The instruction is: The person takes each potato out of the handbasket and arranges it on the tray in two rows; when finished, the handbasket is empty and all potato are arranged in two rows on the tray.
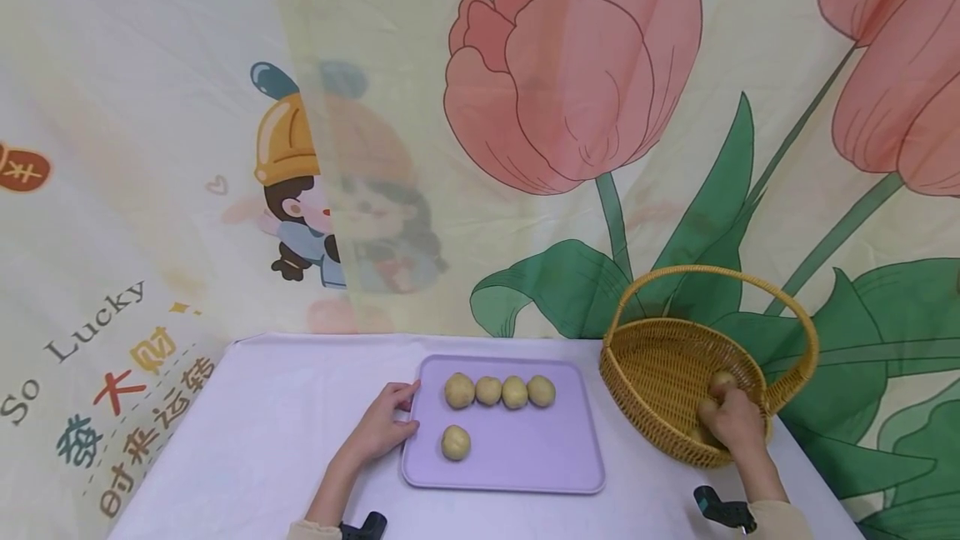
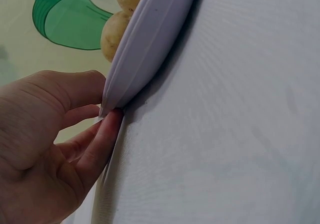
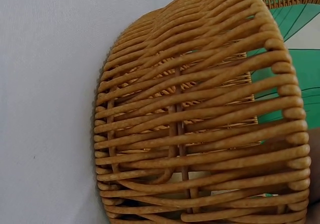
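Note:
A lilac tray (image 1: 525,448) lies on the table with a row of several potatoes (image 1: 488,391) along its far side. One more potato (image 1: 455,442) sits nearer its left front. My left hand (image 1: 386,419) pinches the tray's left edge; in the left wrist view the thumb is at the rim and a fingertip (image 2: 114,116) is under it. My right hand (image 1: 733,422) reaches down into a wicker basket (image 1: 660,357), among potatoes (image 1: 722,382) at its right end. Its fingertips are hidden, so I cannot tell whether they grip one.
The basket's tall arched handle (image 1: 712,269) rises over its opening, beside the right forearm. A white cloth (image 1: 262,423) covers the table. Behind it hangs a printed fabric backdrop (image 1: 405,107) with tulips and a cartoon figure. In the right wrist view, the woven basket wall (image 3: 200,119) fills most of the picture.

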Demonstrator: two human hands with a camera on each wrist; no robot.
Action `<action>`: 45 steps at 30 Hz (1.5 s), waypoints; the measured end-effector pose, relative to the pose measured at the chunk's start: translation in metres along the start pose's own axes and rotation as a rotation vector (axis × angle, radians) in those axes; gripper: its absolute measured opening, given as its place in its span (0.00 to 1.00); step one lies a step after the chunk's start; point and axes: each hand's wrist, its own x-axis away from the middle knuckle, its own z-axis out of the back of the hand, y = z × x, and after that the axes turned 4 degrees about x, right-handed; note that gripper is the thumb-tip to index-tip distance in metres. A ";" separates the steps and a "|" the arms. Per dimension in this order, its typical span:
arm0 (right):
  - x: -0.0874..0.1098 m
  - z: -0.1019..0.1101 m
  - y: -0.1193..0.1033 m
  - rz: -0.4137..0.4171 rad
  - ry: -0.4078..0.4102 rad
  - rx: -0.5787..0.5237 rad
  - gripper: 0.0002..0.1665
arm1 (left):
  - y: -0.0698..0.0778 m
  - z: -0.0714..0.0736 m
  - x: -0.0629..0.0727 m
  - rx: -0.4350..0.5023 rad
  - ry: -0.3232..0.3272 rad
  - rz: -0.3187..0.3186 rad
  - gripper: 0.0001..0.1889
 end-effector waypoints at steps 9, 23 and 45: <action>-0.001 -0.003 -0.001 0.013 -0.027 0.000 0.26 | 0.000 0.000 -0.001 0.001 0.000 0.012 0.33; 0.000 0.000 0.000 0.025 -0.119 -0.092 0.31 | 0.000 0.001 0.003 0.001 -0.001 -0.011 0.34; 0.021 0.014 -0.053 0.036 -0.172 -0.401 0.37 | -0.002 -0.001 0.000 -0.038 0.013 -0.028 0.33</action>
